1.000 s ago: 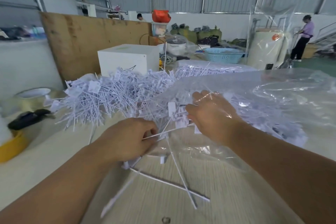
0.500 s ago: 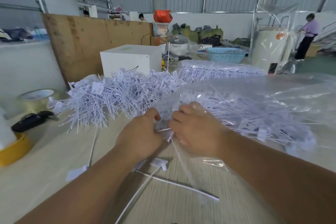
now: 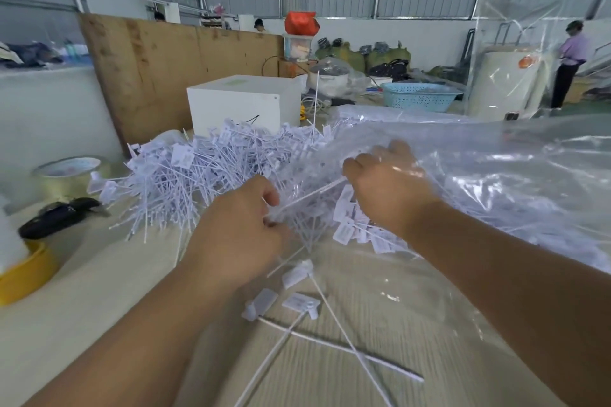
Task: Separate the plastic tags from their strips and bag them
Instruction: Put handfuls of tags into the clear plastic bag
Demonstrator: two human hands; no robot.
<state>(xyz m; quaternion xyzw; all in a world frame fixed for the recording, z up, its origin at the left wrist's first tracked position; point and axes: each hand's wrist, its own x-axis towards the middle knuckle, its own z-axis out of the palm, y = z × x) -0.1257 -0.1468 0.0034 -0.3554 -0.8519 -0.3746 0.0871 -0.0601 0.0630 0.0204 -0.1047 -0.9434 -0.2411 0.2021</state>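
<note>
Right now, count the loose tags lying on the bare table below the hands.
3. One tag lies just below the left hand; one nearer, to the left; one beside it on the right. Others may hide under the arms.

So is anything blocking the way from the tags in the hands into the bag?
Nothing visible. The right hand is already inside the clear bag, holding tags there; the left hand grips the strip at the bag's mouth.

Single head-worn wide-angle view, looking forward and down, close over the table [image 3: 82, 301], warehouse behind
</note>
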